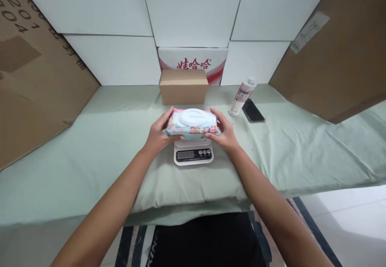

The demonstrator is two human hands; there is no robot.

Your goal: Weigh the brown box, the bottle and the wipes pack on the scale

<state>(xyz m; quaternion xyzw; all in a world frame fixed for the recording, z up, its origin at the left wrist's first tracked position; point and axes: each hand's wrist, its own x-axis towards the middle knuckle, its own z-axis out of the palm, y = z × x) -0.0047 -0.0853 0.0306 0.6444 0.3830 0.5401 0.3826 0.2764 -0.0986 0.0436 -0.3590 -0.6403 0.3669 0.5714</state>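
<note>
Wipes pack [192, 124] – gripped by both hands' fingers [166, 118] – over scale [193, 153]

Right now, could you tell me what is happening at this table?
A person is holding a pastel pack of wet wipes with a white flip lid by its two ends, left hand on one side and right hand on the other. The pack sits over the platform of a small white digital kitchen scale on the pale green cloth-covered table. Behind it stand a small brown cardboard box, a white bottle and a black phone.
</note>
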